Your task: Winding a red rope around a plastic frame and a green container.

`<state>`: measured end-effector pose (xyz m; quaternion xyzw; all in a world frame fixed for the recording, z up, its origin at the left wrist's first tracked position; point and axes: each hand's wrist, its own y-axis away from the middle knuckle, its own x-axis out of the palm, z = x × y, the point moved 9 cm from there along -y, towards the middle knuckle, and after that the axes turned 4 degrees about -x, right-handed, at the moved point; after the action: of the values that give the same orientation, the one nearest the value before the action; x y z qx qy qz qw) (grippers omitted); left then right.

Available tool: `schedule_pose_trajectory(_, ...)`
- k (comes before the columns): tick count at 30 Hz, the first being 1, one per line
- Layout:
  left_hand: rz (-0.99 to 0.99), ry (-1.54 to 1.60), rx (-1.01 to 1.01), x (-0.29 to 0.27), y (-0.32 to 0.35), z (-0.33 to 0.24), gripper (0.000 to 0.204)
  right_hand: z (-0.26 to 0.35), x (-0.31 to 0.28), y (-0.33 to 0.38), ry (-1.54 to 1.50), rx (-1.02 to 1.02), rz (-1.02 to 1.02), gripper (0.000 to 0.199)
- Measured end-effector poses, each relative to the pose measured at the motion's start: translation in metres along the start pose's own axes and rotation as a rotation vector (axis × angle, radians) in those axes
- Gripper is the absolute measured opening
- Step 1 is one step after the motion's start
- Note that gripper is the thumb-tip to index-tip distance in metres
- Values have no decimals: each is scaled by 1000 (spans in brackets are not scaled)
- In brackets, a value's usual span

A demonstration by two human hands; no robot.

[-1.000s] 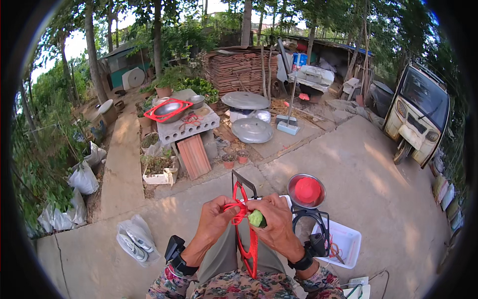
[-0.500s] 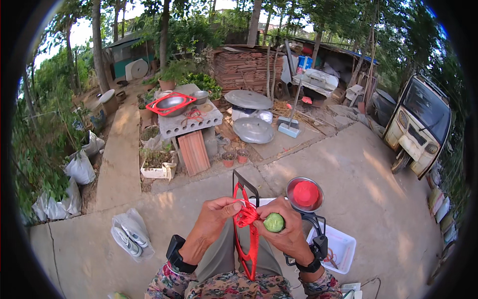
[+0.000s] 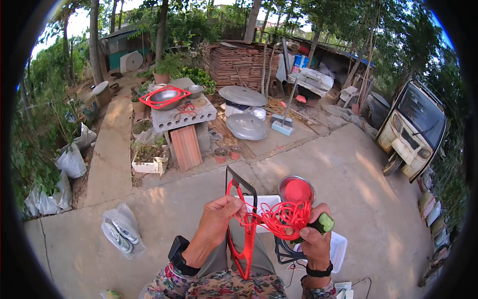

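Your left fingers (image 3: 232, 205) pinch red cord (image 3: 286, 219), bunched loosely against your right fingers (image 3: 311, 235), which hold a cucumber (image 3: 326, 222) — tugged unevenly, it might knot, or catch the black frame (image 3: 242, 180) near your left.

Daylight falls bright yet soft on the left grip (image 3: 217, 215) and right grip (image 3: 316, 240), with gentle shading across the skin. Beyond them, the sky (image 3: 81, 31) blows out to white through the trees (image 3: 162, 35), whose lower parts turn dark. To the right of the right grip, warm streaks of sun cross the shaded concrete (image 3: 371, 162). Between the grips, the cord (image 3: 285, 218) shows a strong, saturated red. Farthest from the grips, fisheye distortion bends the scene, detail softens, and black closes in (a bluish fringe tints the upper right).
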<state>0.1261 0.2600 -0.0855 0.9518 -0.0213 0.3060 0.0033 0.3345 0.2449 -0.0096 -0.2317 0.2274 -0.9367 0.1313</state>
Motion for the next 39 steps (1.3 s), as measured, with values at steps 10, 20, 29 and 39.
schedule_pose_trajectory(10,-50,-33,-49,9,3,28,16,21,-50,14,-392,79,-190,27)
schedule_pose_trajectory(20,41,-141,-142,23,6,39,32,82,-95,35,-388,-44,-220,22)
schedule_pose_trajectory(29,252,85,-462,42,8,57,37,97,-93,47,-88,-51,-246,21)
schedule_pose_trajectory(39,182,366,-490,38,4,84,15,114,-91,63,219,24,-232,41)
